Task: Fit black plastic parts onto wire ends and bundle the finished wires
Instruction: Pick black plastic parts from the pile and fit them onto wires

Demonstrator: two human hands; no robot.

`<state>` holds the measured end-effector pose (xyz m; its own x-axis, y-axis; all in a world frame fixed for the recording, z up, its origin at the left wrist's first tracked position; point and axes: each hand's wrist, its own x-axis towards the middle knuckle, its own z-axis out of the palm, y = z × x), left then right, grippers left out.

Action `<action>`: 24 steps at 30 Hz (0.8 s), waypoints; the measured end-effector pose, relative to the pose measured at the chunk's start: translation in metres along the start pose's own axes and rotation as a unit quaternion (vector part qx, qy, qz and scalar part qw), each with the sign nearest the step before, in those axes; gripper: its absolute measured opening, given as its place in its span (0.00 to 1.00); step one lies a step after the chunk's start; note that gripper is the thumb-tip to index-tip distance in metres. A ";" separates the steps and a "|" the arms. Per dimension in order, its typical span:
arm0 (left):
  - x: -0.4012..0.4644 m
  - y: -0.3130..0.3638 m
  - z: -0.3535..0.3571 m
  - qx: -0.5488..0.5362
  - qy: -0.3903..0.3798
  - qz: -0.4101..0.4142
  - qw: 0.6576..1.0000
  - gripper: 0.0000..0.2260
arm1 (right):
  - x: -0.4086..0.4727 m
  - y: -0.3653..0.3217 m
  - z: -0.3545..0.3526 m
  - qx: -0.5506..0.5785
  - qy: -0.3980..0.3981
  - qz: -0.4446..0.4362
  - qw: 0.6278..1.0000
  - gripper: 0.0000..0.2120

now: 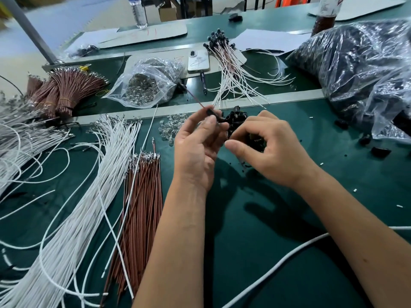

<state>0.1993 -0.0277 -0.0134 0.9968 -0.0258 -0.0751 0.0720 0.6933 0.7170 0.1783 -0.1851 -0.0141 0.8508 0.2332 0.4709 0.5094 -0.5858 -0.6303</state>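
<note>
At the right edge of the green table (255, 230), noted a big clear bag (360, 70) stuffed with dark pieces; to the left, loose white wires (73, 218) and a sheaf of brown wires (142, 207); at the back, finished wires (231, 70) already capped but, from the look of them, not yet bundled.

Mid-table, found a small heap of black parts (236, 121), touching the right hand (266, 150). Had that hand curled narrow over the heap, seemingly gripping a few pieces; could not tell how many.

Pinched one brown wire (195, 100) between thumb and fingers of the left hand (195, 143), raised off the table, with a black part (211, 113) at its near end — just beside the heap.

Judged the step to need a grip close to the wire tip so the wire would not buckle. Needed the terminal lined up square with the part's opening and pushed straight, not twisted, until seated.
</note>
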 end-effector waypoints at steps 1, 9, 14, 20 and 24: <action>-0.001 -0.003 0.002 0.023 -0.010 -0.003 1.000 0.09 | 0.001 0.000 0.000 0.000 0.014 0.006 1.000 0.08; -0.003 -0.005 0.003 0.058 -0.008 -0.018 0.998 0.09 | -0.001 0.003 0.002 0.023 -0.023 0.020 0.999 0.07; -0.005 -0.002 0.002 0.065 -0.009 -0.001 0.998 0.10 | -0.001 0.004 0.004 0.031 -0.033 0.010 0.999 0.07; -0.007 -0.007 0.005 0.111 -0.040 0.022 0.993 0.11 | 0.000 0.005 0.005 0.110 0.023 0.076 0.991 0.06; -0.007 -0.007 0.004 0.103 -0.046 0.020 0.993 0.10 | 0.000 0.004 0.002 0.114 0.004 0.084 0.990 0.08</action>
<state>0.1920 -0.0354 -0.0156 0.9972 -0.0732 0.0133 0.0278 0.5329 0.8457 0.1803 -0.1861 -0.0182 0.9252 0.1405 0.3526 0.3780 -0.4254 -0.8223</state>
